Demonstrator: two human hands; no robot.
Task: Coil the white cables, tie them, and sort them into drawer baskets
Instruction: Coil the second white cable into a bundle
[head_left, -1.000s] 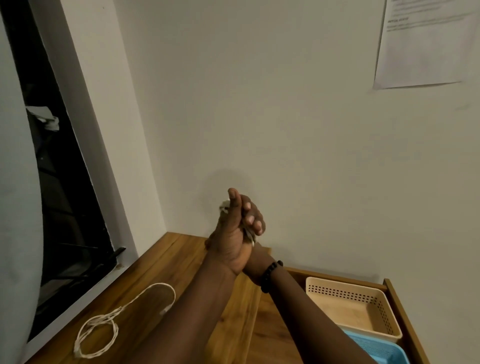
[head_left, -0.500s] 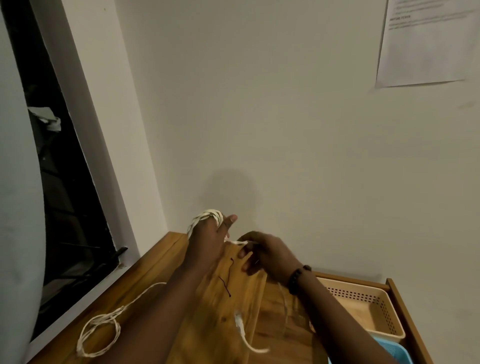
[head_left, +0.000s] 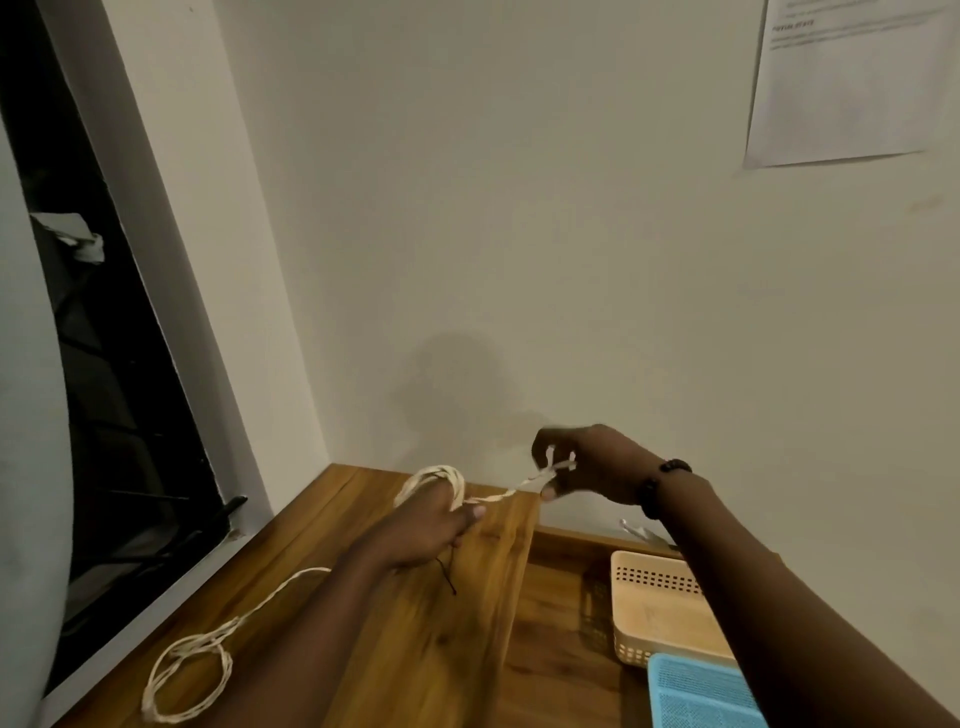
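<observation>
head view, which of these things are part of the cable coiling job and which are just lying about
Job:
left hand wearing the white cable coil
right hand pinching its free end
loose white cable on the wooden top
beige basket
blue basket

Lying about:
paper sheet on the wall
window

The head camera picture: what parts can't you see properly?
- Paper on the wall: cut off by the top edge, print too small to read.
- Blue basket: cut off by the bottom edge, partly behind the right arm.
- White cable: blurred where the right hand pinches it.
- Left hand: fingers hidden inside the coil.
</observation>
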